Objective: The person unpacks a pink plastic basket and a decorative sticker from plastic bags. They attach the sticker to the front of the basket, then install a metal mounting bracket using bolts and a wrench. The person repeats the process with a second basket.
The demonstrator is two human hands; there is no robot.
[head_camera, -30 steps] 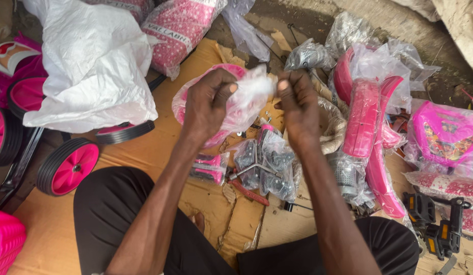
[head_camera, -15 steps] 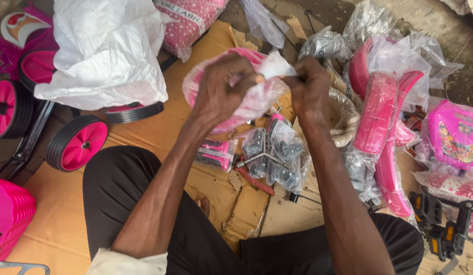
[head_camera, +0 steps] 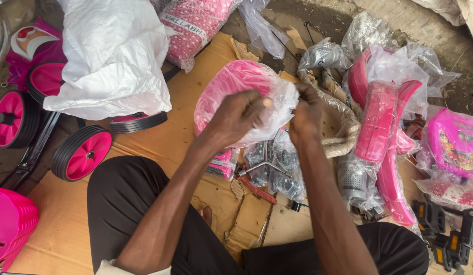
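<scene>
Hands meet over a pink rounded plastic part wrapped in a clear plastic bag (head_camera: 236, 94), which sits at the middle of the view, above the person's lap and over the brown cardboard sheet (head_camera: 185, 127) spread on the ground. The left hand (head_camera: 236, 114) clamps a fold of the clear wrapping against the front of the pink part, fingers curled shut on the film. The right hand (head_camera: 306, 114) pinches the same wrapping at its right edge, close beside the left hand, with the film stretched between the two.

Just below the hands lies a bundle of grey metal parts in clear bags (head_camera: 274, 165), and a red-handled tool (head_camera: 256, 189) rests on the cardboard next to it. To the right stand long pink plastic mudguards in clear wrapping (head_camera: 381, 127), with black pedals (head_camera: 445, 234) near the lower right corner. To the left lie small black wheels with pink hubs (head_camera: 81, 153), partly under a large white woven sack (head_camera: 111, 56). A pink dotted bag (head_camera: 195, 25) lies at the top, beyond the cardboard's far edge. The person sits with legs in black trousers (head_camera: 134, 203) folded on the cardboard.
</scene>
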